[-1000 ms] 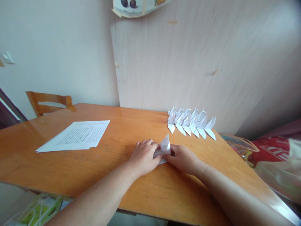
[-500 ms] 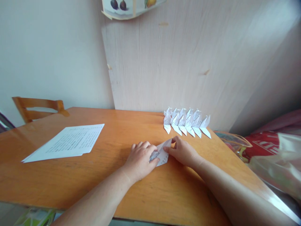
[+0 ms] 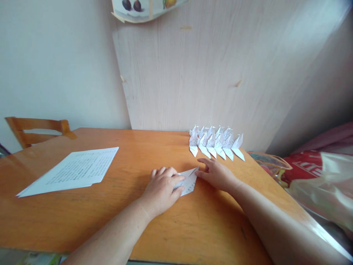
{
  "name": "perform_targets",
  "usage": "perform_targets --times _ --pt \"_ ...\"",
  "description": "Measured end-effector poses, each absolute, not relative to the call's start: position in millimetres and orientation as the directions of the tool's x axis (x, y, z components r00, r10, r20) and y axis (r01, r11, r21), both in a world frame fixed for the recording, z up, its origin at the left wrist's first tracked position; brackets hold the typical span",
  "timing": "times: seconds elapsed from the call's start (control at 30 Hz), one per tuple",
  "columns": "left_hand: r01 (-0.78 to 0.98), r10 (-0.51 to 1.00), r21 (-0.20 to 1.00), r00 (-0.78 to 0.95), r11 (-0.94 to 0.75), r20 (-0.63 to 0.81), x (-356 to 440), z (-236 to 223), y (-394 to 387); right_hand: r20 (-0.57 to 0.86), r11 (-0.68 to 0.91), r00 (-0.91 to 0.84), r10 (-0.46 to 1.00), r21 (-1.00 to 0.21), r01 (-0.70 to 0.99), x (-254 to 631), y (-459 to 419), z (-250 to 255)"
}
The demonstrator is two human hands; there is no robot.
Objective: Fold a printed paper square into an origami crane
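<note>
A small folded sheet of printed paper (image 3: 189, 182) lies on the table in front of me, its pointed corner toward the upper right. My left hand (image 3: 163, 184) holds its left part down, thumb on the near edge and fingers across the top. At the right corner, my right hand (image 3: 215, 173) has its thumb at or very near the paper, while the forefinger is lifted apart from it. Beyond the hands, several folded white paper pieces (image 3: 211, 143) with upright points stand in rows.
A stack of printed sheets (image 3: 82, 167) lies on the left of the wooden table (image 3: 132, 147). A wooden chair (image 3: 38, 125) stands past the far left edge. Red and clear plastic bags (image 3: 303, 167) are beside the right edge. A panelled wall rises behind.
My right hand has loosened its pinch on the paper's corner, and its forefinger has opened away. That corner now lies flatter. My left hand stays on the paper. The view has shifted slightly.
</note>
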State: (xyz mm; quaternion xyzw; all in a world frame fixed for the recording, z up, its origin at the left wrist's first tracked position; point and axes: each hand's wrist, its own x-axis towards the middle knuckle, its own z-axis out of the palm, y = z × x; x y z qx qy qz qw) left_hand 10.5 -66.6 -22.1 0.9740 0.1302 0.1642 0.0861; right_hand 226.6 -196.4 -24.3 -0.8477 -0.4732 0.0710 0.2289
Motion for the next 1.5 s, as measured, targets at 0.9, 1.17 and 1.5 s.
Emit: perform_targets --times 0.9,1.17,1.5 --pt "0.218 0.239 0.101 0.915 -0.971 0.324 1.2 -11.1 -57.2 -0.004 -0.354 0.366 0.931 -0.265 0.897 167.1 -218.7 7.9" --pt "0.163 0.190 0.110 0.928 -0.980 0.320 3.8 -13.4 -65.5 -0.012 -0.336 0.350 0.937 -0.306 0.891 158.2 -218.8 3.0" --pt "0.130 0.157 0.108 0.941 -0.986 0.301 3.4 -16.8 -61.3 0.102 -0.166 0.249 0.963 -0.505 0.847 177.5 -214.1 -4.9"
